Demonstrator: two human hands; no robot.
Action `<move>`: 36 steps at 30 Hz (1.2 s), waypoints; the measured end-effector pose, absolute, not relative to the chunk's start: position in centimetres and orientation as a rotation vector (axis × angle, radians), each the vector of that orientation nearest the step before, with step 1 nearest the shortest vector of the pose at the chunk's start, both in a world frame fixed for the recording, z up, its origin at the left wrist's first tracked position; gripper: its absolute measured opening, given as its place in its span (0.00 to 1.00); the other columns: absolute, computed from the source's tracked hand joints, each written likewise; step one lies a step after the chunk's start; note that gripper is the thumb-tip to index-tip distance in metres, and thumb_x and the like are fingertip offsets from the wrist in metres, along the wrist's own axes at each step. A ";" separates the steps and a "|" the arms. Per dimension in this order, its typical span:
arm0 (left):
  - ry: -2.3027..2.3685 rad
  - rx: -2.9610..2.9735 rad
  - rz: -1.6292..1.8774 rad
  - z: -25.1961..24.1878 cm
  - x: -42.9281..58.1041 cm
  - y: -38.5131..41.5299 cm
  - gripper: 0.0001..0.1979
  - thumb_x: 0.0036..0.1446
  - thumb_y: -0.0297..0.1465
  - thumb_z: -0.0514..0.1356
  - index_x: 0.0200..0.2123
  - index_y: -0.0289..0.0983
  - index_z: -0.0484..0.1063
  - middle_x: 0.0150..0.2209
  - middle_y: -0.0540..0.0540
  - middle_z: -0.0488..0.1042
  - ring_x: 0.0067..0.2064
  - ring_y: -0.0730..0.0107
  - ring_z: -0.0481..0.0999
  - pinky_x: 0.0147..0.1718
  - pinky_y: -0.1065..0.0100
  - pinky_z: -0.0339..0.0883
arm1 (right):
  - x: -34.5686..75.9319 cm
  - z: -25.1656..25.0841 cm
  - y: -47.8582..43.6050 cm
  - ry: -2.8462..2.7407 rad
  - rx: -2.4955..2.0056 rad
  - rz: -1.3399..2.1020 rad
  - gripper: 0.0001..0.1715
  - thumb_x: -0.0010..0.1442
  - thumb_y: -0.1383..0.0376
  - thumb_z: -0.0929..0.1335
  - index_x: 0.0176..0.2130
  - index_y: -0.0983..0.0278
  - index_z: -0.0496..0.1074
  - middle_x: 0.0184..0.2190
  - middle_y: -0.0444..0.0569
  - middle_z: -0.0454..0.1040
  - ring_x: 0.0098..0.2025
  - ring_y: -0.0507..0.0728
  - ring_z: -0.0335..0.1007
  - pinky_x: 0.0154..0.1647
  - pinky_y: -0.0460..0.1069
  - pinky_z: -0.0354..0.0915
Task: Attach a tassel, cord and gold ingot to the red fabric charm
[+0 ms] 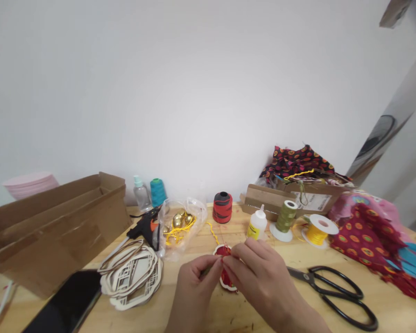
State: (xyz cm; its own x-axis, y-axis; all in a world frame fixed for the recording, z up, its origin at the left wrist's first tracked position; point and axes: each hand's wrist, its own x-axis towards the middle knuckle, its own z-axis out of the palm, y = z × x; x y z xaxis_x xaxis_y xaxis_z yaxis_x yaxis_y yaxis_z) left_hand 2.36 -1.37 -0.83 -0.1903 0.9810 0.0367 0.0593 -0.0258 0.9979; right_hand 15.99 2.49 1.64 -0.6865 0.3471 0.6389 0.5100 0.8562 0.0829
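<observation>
— Where is the round red piece with scalloped cream rim [226, 281]?
— Lower centre of the frame, partly behind the left hand [198, 283] and right hand [261, 275].
— Their fingers?
— Pressed together at the tips; pinching what, I cannot tell.

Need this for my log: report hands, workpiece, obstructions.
Left hand, right hand: fingertips meeting at red piece. Piece partly hidden. Bottle, scissors near right hand.
</observation>
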 end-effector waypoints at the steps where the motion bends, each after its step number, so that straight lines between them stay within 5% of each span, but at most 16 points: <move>1: 1.398 1.195 1.340 -0.8 2.4 -1.4 0.10 0.46 0.35 0.58 0.27 0.35 0.77 0.21 0.50 0.72 0.27 0.70 0.67 0.27 0.74 0.61 | 15.9 1.6 2.4 -2.391 -0.624 -0.343 0.11 0.56 0.71 0.60 0.24 0.65 0.65 0.22 0.45 0.64 0.24 0.52 0.54 0.22 0.48 0.49; 10: 1.396 1.140 1.330 -0.3 2.9 -1.5 0.10 0.44 0.35 0.59 0.24 0.34 0.77 0.17 0.51 0.67 0.22 0.74 0.63 0.21 0.75 0.57 | 15.4 1.1 3.2 -2.119 -0.684 0.218 0.08 0.48 0.74 0.62 0.23 0.64 0.67 0.22 0.46 0.66 0.25 0.52 0.61 0.24 0.46 0.58; 15: 1.297 0.889 1.235 -0.8 2.8 -1.4 0.14 0.43 0.39 0.60 0.25 0.33 0.75 0.10 0.59 0.49 0.14 0.84 0.44 0.12 0.78 0.37 | 15.7 1.6 3.3 -2.045 -0.741 0.620 0.08 0.47 0.75 0.63 0.23 0.64 0.67 0.22 0.44 0.66 0.25 0.50 0.62 0.24 0.44 0.59; 18: 1.168 0.739 1.228 -0.6 2.8 -1.5 0.14 0.41 0.40 0.61 0.23 0.32 0.74 0.10 0.61 0.46 0.14 0.85 0.40 0.12 0.77 0.33 | 15.8 1.9 3.1 -2.027 -0.759 0.742 0.08 0.49 0.75 0.63 0.23 0.65 0.67 0.22 0.43 0.65 0.25 0.50 0.61 0.23 0.44 0.58; 36: 0.963 0.560 1.302 -0.3 2.3 -1.5 0.11 0.42 0.36 0.62 0.19 0.34 0.70 0.10 0.62 0.44 0.14 0.86 0.37 0.11 0.79 0.32 | 15.3 1.4 2.8 -1.956 -0.670 0.658 0.09 0.48 0.75 0.64 0.26 0.63 0.70 0.24 0.44 0.64 0.27 0.51 0.62 0.22 0.44 0.58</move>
